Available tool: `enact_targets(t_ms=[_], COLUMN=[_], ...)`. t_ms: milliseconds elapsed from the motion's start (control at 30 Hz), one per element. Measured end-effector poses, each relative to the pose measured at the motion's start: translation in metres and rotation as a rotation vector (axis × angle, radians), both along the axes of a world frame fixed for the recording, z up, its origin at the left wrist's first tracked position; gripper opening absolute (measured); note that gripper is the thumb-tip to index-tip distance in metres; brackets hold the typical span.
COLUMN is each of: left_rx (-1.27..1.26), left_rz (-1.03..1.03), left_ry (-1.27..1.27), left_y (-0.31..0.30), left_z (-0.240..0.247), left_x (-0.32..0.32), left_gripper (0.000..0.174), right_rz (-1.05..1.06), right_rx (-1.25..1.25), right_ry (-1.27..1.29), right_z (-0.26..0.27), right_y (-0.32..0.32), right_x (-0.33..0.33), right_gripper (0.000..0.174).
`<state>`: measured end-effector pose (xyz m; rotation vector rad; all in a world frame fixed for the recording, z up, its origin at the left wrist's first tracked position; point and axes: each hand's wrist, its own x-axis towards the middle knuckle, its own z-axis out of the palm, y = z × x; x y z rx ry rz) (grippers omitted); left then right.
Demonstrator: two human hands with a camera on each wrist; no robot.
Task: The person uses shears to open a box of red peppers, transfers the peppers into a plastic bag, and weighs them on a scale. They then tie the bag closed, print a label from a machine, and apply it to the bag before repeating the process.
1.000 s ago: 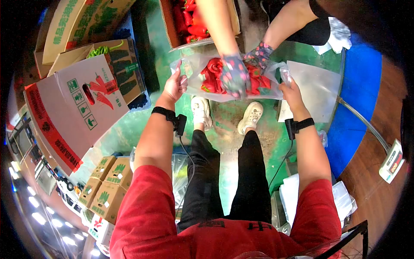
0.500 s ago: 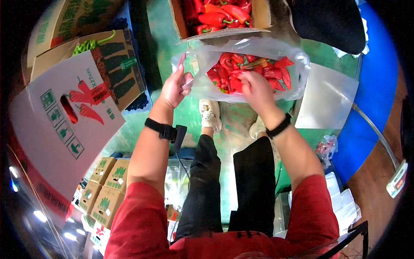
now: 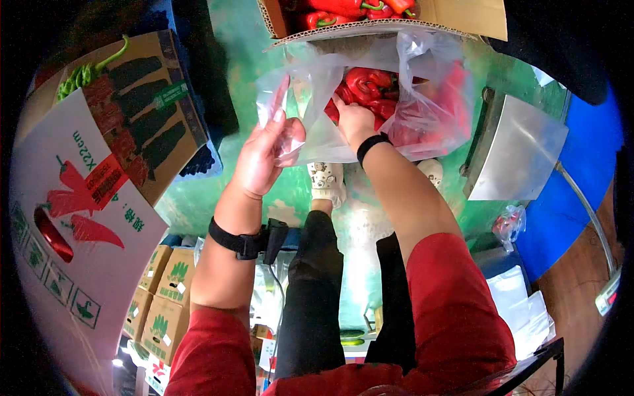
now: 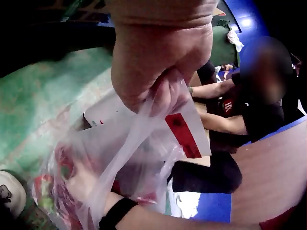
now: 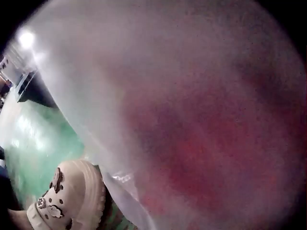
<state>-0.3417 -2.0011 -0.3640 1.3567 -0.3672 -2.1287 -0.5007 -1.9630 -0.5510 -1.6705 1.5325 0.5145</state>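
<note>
A clear plastic bag (image 3: 317,76) with red peppers (image 3: 370,82) in it lies mouth-left in front of me in the head view. My left hand (image 3: 267,148) grips the bag's edge at its left side; in the left wrist view the plastic runs taut down from its curled fingers. My right hand (image 3: 356,122) reaches inside the bag, index finger extended against the peppers. Its other fingers are hidden, so I cannot tell whether they hold a pepper. In the right wrist view, hazy plastic (image 5: 96,81) over blurred red covers most of the picture.
An open carton (image 3: 456,16) of red peppers stands beyond the bag. A metal-topped scale (image 3: 518,148) is at right. A large printed box (image 3: 86,138) with green peppers (image 3: 79,79) stands left, near stacked cartons (image 3: 162,330). Another person's arm (image 4: 220,122) extends beyond the bag.
The other person's gloved hands have left the bag. My right hand has let go of the bag's right edge and moved left into the peppers. The bag's right side has folded over them.
</note>
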Motion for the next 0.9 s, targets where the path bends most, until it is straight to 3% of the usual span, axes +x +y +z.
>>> enact_targets(t_ms=[67,167,400,533,633,733,833,867,900], left_rx=[0.005,-0.017,-0.056,-0.078,-0.073,-0.06,-0.046,-0.039,-0.037], left_rz=[0.018,-0.007,-0.056,-0.047,-0.047,-0.019,0.011,0.01,0.012], left_ry=[0.01,-0.057,-0.018,-0.051,-0.041,-0.044,-0.036,-0.02,-0.02], left_y=[-0.007,-0.005,-0.008,-0.007,-0.006,-0.004,-0.002,-0.001,0.001], left_z=[0.007,-0.001,-0.002,-0.003,-0.002,-0.001,-0.001,0.0,0.001], left_x=[-0.001,0.0,0.0,-0.002,-0.002,-0.004,-0.007,-0.008,-0.009], left_gripper=[0.053,0.053,0.053,0.054,0.054,0.054,0.054,0.054,0.054], right_rz=[0.101,0.068,0.158,0.171,0.094,-0.081,-0.172,-0.225,-0.207], right_rx=[0.085,0.175,0.321,0.231,0.148,0.067,-0.037,-0.002,-0.127], right_ry=[0.069,0.105,0.183,0.166,0.103,-0.085,-0.165,-0.201,-0.234], right_z=[-0.003,0.003,-0.012,-0.025,-0.024,-0.015,-0.009,0.014,0.027], right_y=[-0.01,-0.02,-0.03,-0.023,-0.021,-0.02,0.001,0.0,0.006], right_x=[0.005,0.005,0.018,0.02,0.013,-0.005,-0.02,-0.027,-0.034], right_gripper=[0.078,0.066,0.076,0.077,0.067,0.043,0.035,0.033,0.032])
